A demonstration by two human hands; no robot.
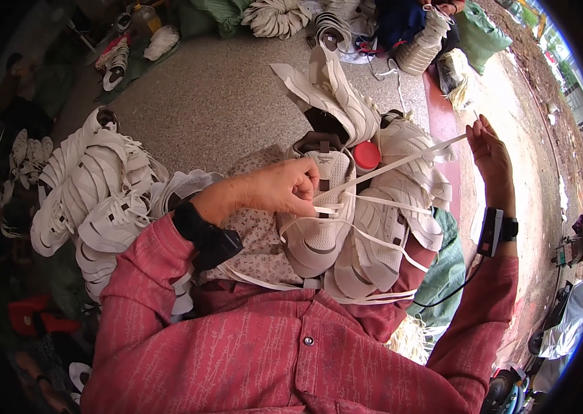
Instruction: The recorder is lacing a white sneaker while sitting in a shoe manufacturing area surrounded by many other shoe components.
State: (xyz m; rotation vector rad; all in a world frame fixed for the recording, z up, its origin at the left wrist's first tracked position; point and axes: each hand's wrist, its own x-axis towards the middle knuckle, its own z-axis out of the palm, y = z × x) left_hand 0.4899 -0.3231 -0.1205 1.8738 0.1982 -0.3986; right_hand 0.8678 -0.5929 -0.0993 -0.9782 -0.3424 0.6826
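Note:
A white and cream sneaker (pixel 308 245) lies on my lap, its toe toward me. My left hand (pixel 281 186) is closed over the sneaker's eyelets, pinching a flat white shoelace near where it leaves the shoe. From there the shoelace (pixel 408 159) runs taut up to the right. Its other end is pinched in my raised right hand (pixel 490 152), well out from the shoe. Looser lace loops hang across the toe. Beside this sneaker rest more sneakers (pixel 370 259), and a red round lid (pixel 366 156) shows between them.
Stacked sneakers (pixel 91 183) are heaped at my left. Beyond my lap is speckled floor (pixel 215 90), with more shoe bundles (pixel 276 17) at its far side. Another person's hand (pixel 451 7) is at the top right, near a shoe stack (pixel 424 45). Green sacks (pixel 481 38) stand around.

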